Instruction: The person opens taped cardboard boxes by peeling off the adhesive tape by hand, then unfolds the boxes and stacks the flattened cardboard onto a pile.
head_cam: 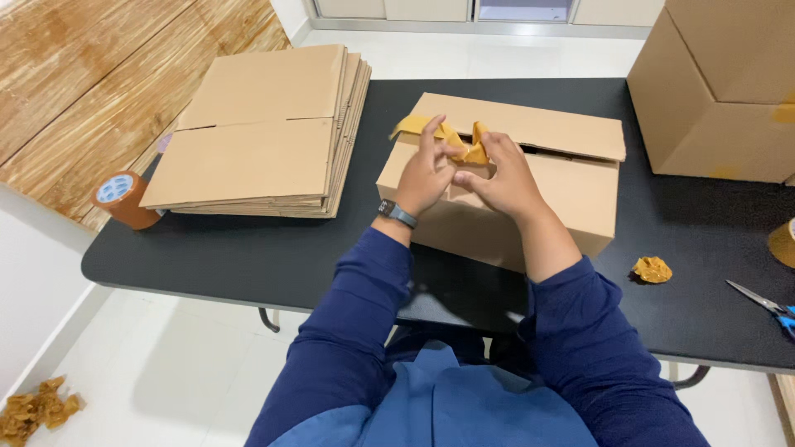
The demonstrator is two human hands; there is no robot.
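Brown tape strip [451,136] trails leftward from both hands

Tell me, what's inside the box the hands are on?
You can't tell. The box shows only a thin dark gap under its top flap. Both hands, left hand and right hand, pinch crumpled brown tape on top, covering part of the seam.

Black table [248,257] with flat cardboard stack [265,136], tape roll [122,199], open box [530,190], crumpled tape ball [652,269], scissors [766,305]

A packing room: flattened cartons [265,132], tape roll [122,199], black table [248,257].
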